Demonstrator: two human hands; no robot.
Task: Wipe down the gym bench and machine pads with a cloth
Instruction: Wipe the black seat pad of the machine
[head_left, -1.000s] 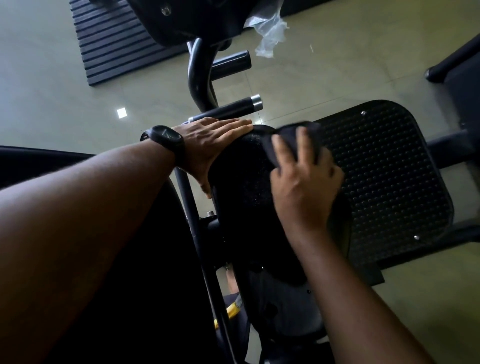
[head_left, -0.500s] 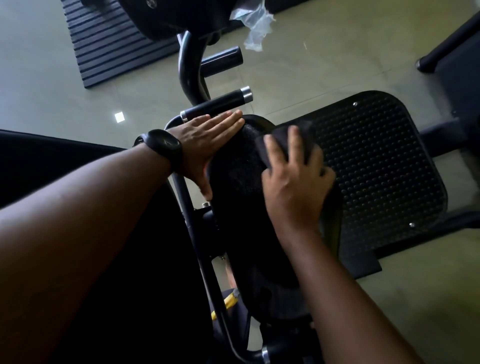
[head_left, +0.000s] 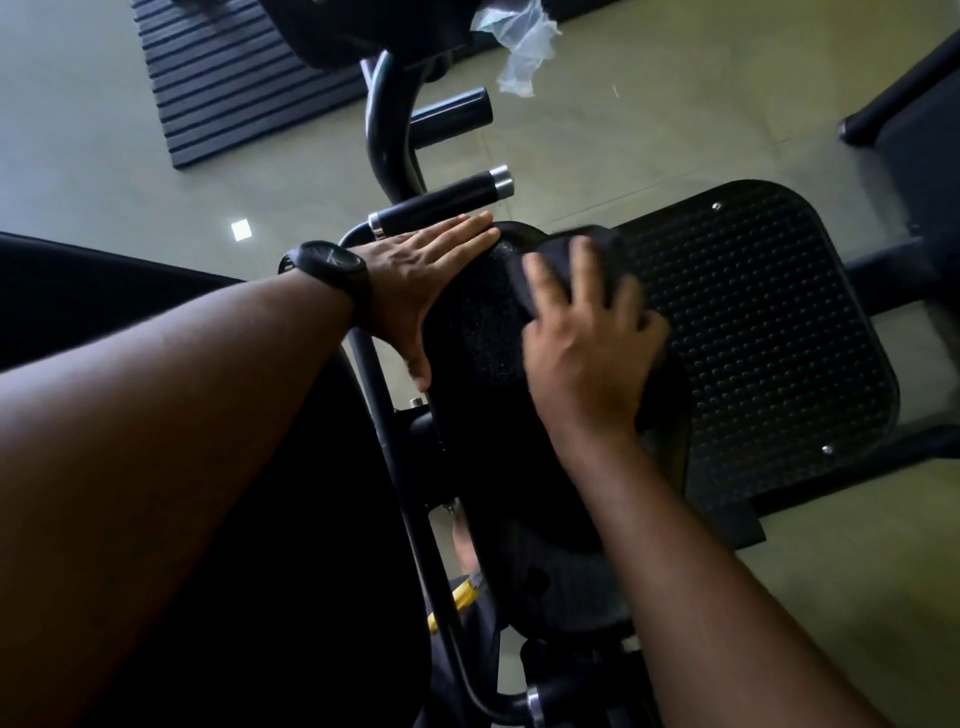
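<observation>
Pale floor (head_left: 104, 156) runs under a black studded footplate (head_left: 769, 332). In front of the plate stands the dark machine pad (head_left: 478, 332). The left grip (head_left: 415, 275) lies flat along the pad's left edge, fingers straight, holding nothing. The right grip (head_left: 587, 358), fingers spread, presses the dark cloth (head_left: 550, 265) onto the pad's top. A black watch (head_left: 332, 270) circles the left wrist.
</observation>
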